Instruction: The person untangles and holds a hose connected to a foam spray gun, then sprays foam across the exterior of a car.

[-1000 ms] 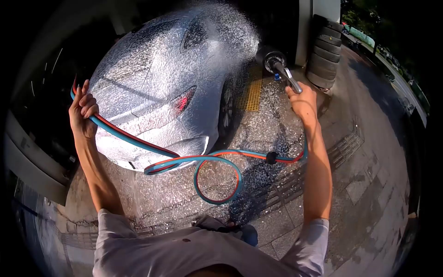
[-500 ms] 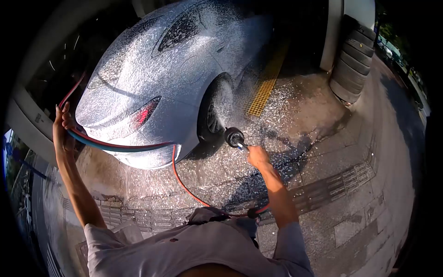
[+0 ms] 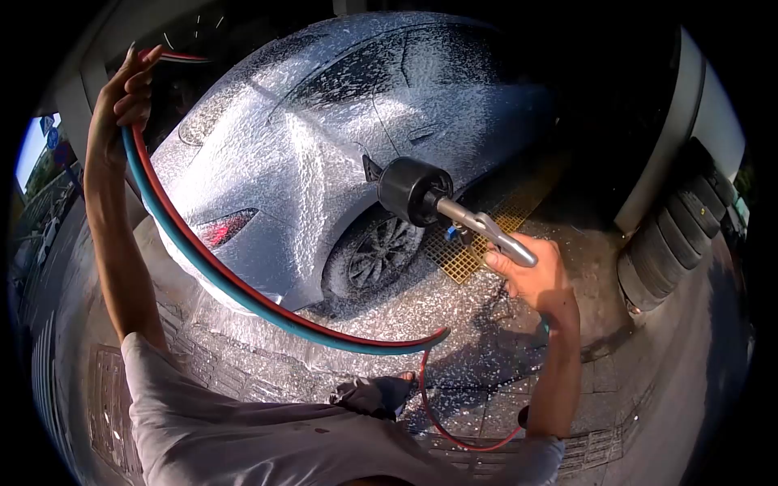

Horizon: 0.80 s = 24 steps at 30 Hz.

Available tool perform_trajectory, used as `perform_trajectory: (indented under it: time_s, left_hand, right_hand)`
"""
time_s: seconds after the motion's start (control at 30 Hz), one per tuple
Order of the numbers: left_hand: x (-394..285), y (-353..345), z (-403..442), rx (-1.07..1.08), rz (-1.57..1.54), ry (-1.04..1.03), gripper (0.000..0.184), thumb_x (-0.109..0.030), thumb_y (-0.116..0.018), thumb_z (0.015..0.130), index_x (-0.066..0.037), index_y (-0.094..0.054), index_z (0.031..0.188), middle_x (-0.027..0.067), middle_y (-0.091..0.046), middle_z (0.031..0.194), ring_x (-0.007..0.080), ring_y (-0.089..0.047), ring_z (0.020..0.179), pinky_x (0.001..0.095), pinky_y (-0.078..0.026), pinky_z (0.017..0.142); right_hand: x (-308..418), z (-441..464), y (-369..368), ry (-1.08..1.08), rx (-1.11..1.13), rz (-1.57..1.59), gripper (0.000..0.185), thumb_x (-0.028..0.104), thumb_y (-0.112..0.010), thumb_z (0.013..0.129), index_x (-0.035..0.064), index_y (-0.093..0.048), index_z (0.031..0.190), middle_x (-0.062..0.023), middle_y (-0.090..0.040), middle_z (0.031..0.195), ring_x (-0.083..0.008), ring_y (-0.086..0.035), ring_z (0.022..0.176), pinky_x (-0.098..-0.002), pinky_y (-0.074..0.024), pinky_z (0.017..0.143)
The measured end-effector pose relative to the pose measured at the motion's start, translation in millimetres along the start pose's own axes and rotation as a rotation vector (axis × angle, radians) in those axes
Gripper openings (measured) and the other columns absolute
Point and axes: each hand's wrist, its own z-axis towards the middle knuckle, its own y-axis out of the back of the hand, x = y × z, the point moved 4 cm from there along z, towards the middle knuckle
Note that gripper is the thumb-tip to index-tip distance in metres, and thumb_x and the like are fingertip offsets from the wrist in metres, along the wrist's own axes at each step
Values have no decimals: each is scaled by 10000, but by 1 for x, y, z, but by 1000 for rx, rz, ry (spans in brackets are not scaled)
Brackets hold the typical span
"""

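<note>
My right hand (image 3: pixel 536 271) is closed round the metal handle of a spray gun (image 3: pixel 415 192), whose wide black head points toward the car's side. My left hand (image 3: pixel 126 89), raised at the upper left, grips a red and blue twin hose (image 3: pixel 219 271). The hose sags in a long curve across the front of my body, and a thinner red stretch loops near my feet. White foam covers much of the car (image 3: pixel 284 186), including its rear, side windows and rear wheel (image 3: pixel 381 255). The head hides part of the bodywork above the wheel.
A yellow floor grating (image 3: pixel 462 259) lies beside the rear wheel. Stacked tyres (image 3: pixel 677 231) stand at the right against a pale pillar (image 3: pixel 666 138). Foam flecks cover the wet paving (image 3: pixel 340 368) between me and the car. Street signs (image 3: pixel 53 138) show at the far left.
The spray gun and my right hand have risen from low near the wheel. My left hand is higher with the hose. The view has shifted along the car's side, showing more wheel and grating.
</note>
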Motion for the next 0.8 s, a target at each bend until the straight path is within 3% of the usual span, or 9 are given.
perform_trajectory:
  time_s: [0.03,0.17,0.37,0.5,0.57,0.6,0.73,0.77,0.8]
  left_hand:
    - [17,-21,11,32,6,-9,462,-288,-468,1083,63,-455,1384,-46,-387,642,-23,-303,417,147,-265,323]
    - [69,-116,76,-61,90,-42,429,-284,-452,1088,75,-503,1317,-49,-409,650,-25,-306,428,145,-267,328]
    - [106,-226,169,27,158,-110,508,-309,-474,1079,98,-423,1379,-51,-381,648,-22,-280,429,143,-257,331]
    - [128,-281,214,43,115,-138,493,-298,-463,1083,85,-426,1392,-58,-365,654,-21,-282,430,153,-250,341]
    - [133,-314,234,-119,122,-29,319,-342,-437,1079,-55,-559,1012,-91,-354,571,-3,-250,369,183,-189,297]
    - [137,-327,245,-123,76,-37,327,-320,-445,1084,-19,-571,1103,-92,-379,586,-9,-263,367,182,-208,292]
    - [135,-353,294,-256,270,-134,386,-388,-478,1067,-15,-576,1094,-97,-369,583,-9,-269,377,179,-207,298]
    - [135,-357,310,-199,121,-91,413,-416,-492,1056,-14,-578,1100,-98,-366,586,-11,-274,385,175,-211,305]
    - [135,-360,332,-142,184,-113,414,-413,-493,1057,-11,-579,1106,-98,-367,590,-12,-275,389,173,-212,309]
  right_hand:
    - [7,19,29,125,-6,60,316,280,-781,885,-5,-709,1002,-11,-579,616,-76,-499,463,-260,-397,425]
    - [49,86,140,163,-37,209,414,333,-795,871,-35,-685,1025,-36,-612,693,-63,-495,450,-227,-425,431]
    - [39,186,281,409,-197,70,453,417,-759,889,-13,-673,1001,-41,-622,704,-65,-500,409,-204,-465,421]
    - [-10,250,371,400,-271,113,499,453,-762,877,-11,-673,1035,-27,-627,718,-41,-530,434,-188,-504,458]
    - [-38,283,413,402,-294,172,502,452,-762,877,-16,-672,1032,-30,-629,719,-47,-528,428,-192,-495,444]
    - [-54,303,435,377,-298,169,458,445,-751,890,11,-661,1005,-10,-610,714,-41,-480,415,-193,-453,415]
    - [-114,387,507,276,-292,122,393,396,-759,894,25,-660,977,-39,-599,720,-66,-466,411,-213,-450,406]
    - [-134,413,523,260,-315,99,396,396,-759,894,18,-666,969,-36,-589,702,-73,-472,415,-218,-441,403]
    - [-154,438,537,237,-366,39,388,391,-757,895,18,-668,956,-34,-585,692,-75,-476,417,-222,-435,402]
